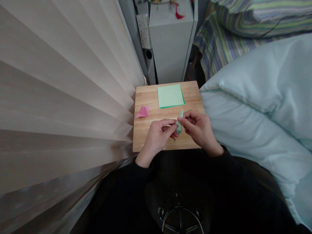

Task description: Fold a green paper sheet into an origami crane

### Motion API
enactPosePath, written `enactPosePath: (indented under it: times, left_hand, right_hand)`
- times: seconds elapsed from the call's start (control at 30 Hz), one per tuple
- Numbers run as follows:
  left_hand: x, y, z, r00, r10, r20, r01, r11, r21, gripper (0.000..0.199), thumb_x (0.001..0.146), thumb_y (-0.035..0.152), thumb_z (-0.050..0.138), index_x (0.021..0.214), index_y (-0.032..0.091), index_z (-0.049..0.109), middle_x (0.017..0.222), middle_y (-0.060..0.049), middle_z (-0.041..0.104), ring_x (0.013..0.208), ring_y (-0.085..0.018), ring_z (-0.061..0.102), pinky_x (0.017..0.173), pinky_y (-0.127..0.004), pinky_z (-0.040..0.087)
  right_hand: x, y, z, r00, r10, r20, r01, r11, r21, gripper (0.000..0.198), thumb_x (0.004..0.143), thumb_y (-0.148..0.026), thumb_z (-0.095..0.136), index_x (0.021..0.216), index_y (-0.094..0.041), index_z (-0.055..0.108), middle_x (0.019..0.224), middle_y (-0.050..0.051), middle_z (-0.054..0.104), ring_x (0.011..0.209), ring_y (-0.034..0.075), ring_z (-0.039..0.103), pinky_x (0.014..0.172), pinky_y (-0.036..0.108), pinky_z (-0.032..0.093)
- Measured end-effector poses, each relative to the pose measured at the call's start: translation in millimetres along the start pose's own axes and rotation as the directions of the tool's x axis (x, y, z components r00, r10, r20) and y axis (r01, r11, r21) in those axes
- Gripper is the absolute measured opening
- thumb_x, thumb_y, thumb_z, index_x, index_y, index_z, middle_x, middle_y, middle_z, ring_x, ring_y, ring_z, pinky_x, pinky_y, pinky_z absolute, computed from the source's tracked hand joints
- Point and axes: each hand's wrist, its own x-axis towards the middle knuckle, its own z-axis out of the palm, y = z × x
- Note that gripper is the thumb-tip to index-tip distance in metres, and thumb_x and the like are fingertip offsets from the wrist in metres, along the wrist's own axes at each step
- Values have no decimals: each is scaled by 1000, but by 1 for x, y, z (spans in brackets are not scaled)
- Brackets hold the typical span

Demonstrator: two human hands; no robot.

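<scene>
A small folded piece of light green origami paper (179, 127) is held up over the wooden tabletop (146, 135), a narrow point at its upper end. My left hand (161, 131) pinches its lower left side between thumb and fingers. From the other side, my right hand (196, 125) is closed on its upper part, thumb and index finger pressed together near the point. Parts of the folded paper are hidden behind my fingertips. Beyond my hands lies a stack of square green paper sheets (170, 95), and a pink folded paper figure (143, 111) rests at the left.
Pleated curtains (73, 97) hang close along the left side of the table. A pale blue duvet (255, 87) on a bed borders the right. Behind the table stands a white cabinet (172, 48) with a red tassel (179, 14) on top. Below is a wheeled chair base (181, 217).
</scene>
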Motion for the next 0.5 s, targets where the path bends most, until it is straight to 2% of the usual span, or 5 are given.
enactPosePath:
  times: [0.13,0.23,0.33,0.4,0.5]
  left_hand:
    - [-1,-2,-3,994,-63,-84,66,997,37,30,92,46,70,93,17,79,64,0,65,43,-7,48,40,-19,40]
    - [-3,1,-1,978,-211,-1,207,962,-179,40,97,54,62,98,16,75,67,-2,68,51,-10,62,50,-21,52]
    - [-2,3,1,981,-192,17,186,918,-351,37,90,51,73,99,15,72,88,-7,77,76,-15,75,74,-28,63]
    - [0,2,0,986,-166,-27,145,923,-357,35,83,44,81,100,15,70,87,-5,77,78,-15,76,78,-30,64]
    - [3,0,-4,980,-152,-125,107,944,-313,42,77,32,86,108,18,61,76,1,75,71,-15,75,76,-31,64]
  right_hand:
    - [-1,-2,-4,991,-130,-26,127,988,-93,26,91,-42,75,80,-22,63,67,-2,56,54,11,45,50,28,35]
    - [-3,-6,-5,938,-345,17,337,903,-266,16,94,-30,72,81,-23,66,81,2,63,71,16,57,61,31,47]
    - [-5,-7,-5,855,-499,141,512,770,-381,12,96,-21,66,86,-25,72,88,4,68,85,20,63,75,36,53]
    - [-5,-5,-5,831,-522,195,552,726,-410,13,96,-20,65,91,-26,75,93,5,70,90,22,65,80,39,55]
    - [-3,-1,-6,831,-487,269,557,732,-394,15,97,-21,64,93,-27,77,98,6,72,94,23,68,82,40,56]
